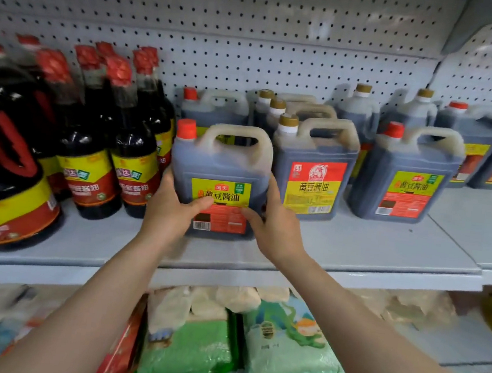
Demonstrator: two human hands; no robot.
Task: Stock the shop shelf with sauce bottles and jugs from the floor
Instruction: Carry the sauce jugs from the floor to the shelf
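So both hands are on one soy sauce jug (pixel 221 168), the dark one with the red cap and the yellow-and-red label, standing upright on the grey shelf (pixel 354 246) right about dead centre of the view. The left hand (pixel 172 209) sits at the jug's 8 o'clock, fingers curled round its left side and the thumb lying across the label front. The right hand (pixel 274 219) mirrors it at 4 o'clock, fingers wrapped behind the right edge, thumb pressed on the lower label. So the jug is squeezed between the two palms, both arms reaching up from 6 o'clock. Its base looks to be down on the shelf near the front edge, though the hands cover part of the bottom so I can't swear to it.

Neighbours: at the jug's 3 o'clock, just beside it, is a jug with a gold cap (pixel 313 166), and further out at 3 another red-capped jug (pixel 406 176). More jugs stand behind at 12 to 2 o'clock against the pegboard back (pixel 256 20). At 9 o'clock are tall dark bottles (pixel 134 144) with red caps, and at the far left a big round bottle with a red handle (pixel 7 161). Down at 6 o'clock, on the shelf below, are green bags (pixel 281 357).
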